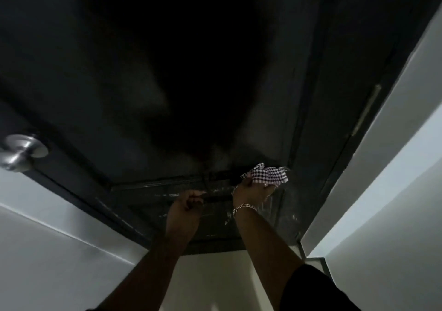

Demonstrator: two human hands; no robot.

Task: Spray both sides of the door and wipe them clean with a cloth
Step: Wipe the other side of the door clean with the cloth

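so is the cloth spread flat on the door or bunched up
Bunched up. The checked cloth is crumpled in the right hand, with loose folds sticking out above the fingers, pressed against the dark door.

Both arms are stretched forward and down from the lower edge of the view, bare to above the elbow on the left and to a dark sleeve on the right. The left hand (189,202) is curled into a loose fist, knuckles up, and nothing can be made out inside it. The right hand (251,191), just beside it, is closed around a checked cloth (267,173) bunched beyond its fingers. A chain bracelet (242,208) is worn at the right wrist.
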